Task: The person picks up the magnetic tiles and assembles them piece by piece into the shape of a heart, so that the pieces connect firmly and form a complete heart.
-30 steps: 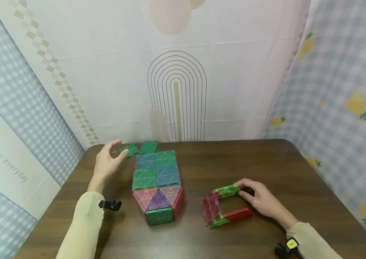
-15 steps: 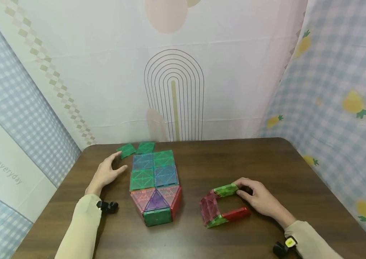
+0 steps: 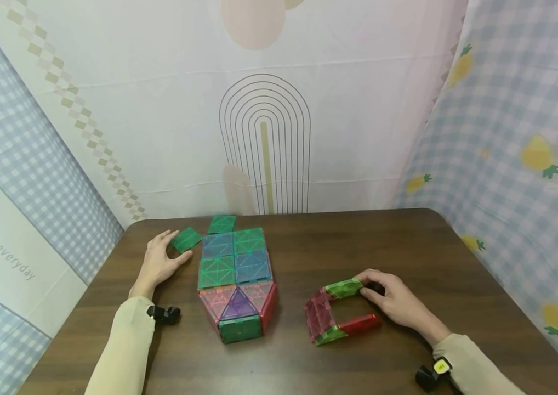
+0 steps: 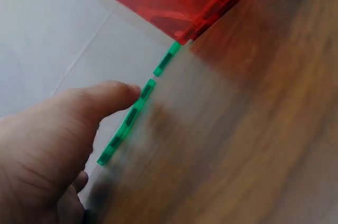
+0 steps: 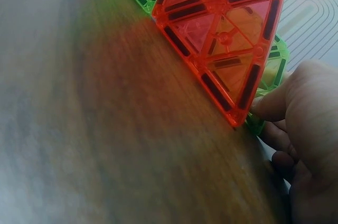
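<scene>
My left hand (image 3: 154, 262) is at the table's far left, its fingertips at the left corner of a green square magnetic tile (image 3: 187, 240) lying flat. In the left wrist view the thumb tip overlaps the edge of this green tile (image 4: 127, 121). My right hand (image 3: 389, 296) pinches the end of a light green magnetic tile (image 3: 344, 288), part of a small open-sided frame. That frame also has a dark red panel (image 3: 319, 315) and a red piece (image 3: 359, 324); in the right wrist view a red triangular tile (image 5: 227, 49) stands before the thumb.
Between the hands stands a larger magnetic-tile structure with green and blue squares on top (image 3: 233, 259), a purple triangle (image 3: 238, 305) and a green front panel (image 3: 240, 329). Another green tile (image 3: 222, 224) lies near the table's back edge, by the patterned cloth (image 3: 348, 137).
The left hand has come down to the green tile, which has slid slightly left and nearer, apart from the other green tile. The right hand keeps its hold on the frame.
</scene>
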`<state>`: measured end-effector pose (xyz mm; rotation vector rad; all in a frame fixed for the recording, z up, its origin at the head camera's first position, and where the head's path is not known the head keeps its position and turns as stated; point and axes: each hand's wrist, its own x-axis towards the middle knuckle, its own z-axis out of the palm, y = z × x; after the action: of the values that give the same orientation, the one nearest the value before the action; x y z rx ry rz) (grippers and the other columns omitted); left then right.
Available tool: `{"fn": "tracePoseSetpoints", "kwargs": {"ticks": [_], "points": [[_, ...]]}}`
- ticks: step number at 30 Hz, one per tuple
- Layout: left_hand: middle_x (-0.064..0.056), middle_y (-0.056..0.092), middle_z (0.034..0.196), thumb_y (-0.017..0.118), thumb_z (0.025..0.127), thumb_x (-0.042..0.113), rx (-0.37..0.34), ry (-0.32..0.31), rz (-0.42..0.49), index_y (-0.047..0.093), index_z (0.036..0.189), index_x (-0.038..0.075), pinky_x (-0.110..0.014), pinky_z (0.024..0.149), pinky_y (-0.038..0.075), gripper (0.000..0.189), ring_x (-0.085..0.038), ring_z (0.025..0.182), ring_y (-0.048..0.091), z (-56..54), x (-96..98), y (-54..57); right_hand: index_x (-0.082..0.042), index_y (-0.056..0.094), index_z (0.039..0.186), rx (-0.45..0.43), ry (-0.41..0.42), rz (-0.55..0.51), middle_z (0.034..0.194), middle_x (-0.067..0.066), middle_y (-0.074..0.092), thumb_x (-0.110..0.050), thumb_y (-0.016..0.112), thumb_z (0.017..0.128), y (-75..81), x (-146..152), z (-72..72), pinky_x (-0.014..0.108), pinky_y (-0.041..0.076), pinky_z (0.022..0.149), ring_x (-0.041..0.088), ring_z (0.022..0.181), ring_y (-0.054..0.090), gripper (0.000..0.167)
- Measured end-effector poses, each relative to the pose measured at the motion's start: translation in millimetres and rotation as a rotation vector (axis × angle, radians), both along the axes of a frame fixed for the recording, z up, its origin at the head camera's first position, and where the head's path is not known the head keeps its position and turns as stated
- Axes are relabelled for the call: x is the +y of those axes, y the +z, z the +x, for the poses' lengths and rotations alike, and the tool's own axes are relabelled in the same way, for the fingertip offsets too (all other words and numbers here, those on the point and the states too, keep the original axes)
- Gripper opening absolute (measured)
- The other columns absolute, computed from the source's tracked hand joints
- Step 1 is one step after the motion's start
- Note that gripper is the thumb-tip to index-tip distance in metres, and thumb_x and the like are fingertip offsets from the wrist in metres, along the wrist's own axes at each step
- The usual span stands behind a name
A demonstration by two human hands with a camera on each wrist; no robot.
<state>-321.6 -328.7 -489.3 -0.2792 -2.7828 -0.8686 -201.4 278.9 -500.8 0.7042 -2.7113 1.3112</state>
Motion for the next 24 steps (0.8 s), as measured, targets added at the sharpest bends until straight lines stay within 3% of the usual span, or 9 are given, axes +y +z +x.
{"fn": "tracePoseSetpoints", "kwargs": {"ticks": [3, 7, 16, 20, 24], "points": [[-0.038, 0.040, 0.168, 0.078, 0.104, 0.038, -0.026, 0.001, -0.024, 0.050, 0.161, -0.007, -0.078, 0.126, 0.025, 0.078, -0.062, 0.156, 0.031, -1.0, 1.7, 0.5, -0.029, 0.076, 0.127, -0.003, 0.006, -0.006, 0.122, -0.011, 0.075, -0.012, 0.072, 0.109, -0.1, 0, -1.1, 0.033, 0.060, 0.094, 0.010, 0.111, 0.071, 0.025], [-0.037, 0.050, 0.161, 0.082, 0.102, 0.036, -0.012, 0.044, 0.003, 0.053, 0.158, -0.007, -0.074, 0.125, 0.031, 0.076, -0.060, 0.149, 0.042, -0.3, 2.9, 0.2, -0.029, 0.076, 0.127, -0.005, 0.002, 0.000, 0.122, -0.011, 0.075, -0.012, 0.073, 0.109, -0.7, 0, -1.2, 0.033, 0.060, 0.093, 0.010, 0.110, 0.071, 0.025], [-0.028, 0.064, 0.152, 0.092, 0.094, 0.041, -0.029, 0.195, 0.224, 0.055, 0.161, 0.004, -0.064, 0.112, 0.051, 0.085, -0.048, 0.133, 0.062, 6.8, -4.7, 5.4, -0.029, 0.076, 0.127, -0.002, 0.002, 0.003, 0.121, -0.012, 0.075, -0.013, 0.073, 0.109, -1.3, 1, -0.6, 0.033, 0.060, 0.093, 0.009, 0.109, 0.070, 0.024], [-0.021, 0.066, 0.152, 0.092, 0.093, 0.043, 0.033, 0.221, 0.323, 0.057, 0.161, 0.009, -0.058, 0.111, 0.052, 0.084, -0.043, 0.134, 0.061, 11.3, -1.8, 23.2, -0.028, 0.076, 0.127, -0.005, 0.011, 0.000, 0.121, -0.011, 0.075, -0.014, 0.072, 0.110, -0.9, 2, 0.0, 0.033, 0.059, 0.091, 0.010, 0.107, 0.070, 0.023], [-0.012, 0.069, 0.152, 0.094, 0.092, 0.039, 0.111, 0.178, 0.408, 0.060, 0.160, 0.016, -0.040, 0.109, 0.050, 0.080, -0.032, 0.132, 0.061, 16.5, 13.8, 58.2, -0.027, 0.077, 0.128, -0.006, 0.008, -0.005, 0.121, -0.010, 0.075, -0.013, 0.073, 0.109, 0.1, 3, 0.4, 0.032, 0.059, 0.091, 0.009, 0.107, 0.070, 0.023]]}}
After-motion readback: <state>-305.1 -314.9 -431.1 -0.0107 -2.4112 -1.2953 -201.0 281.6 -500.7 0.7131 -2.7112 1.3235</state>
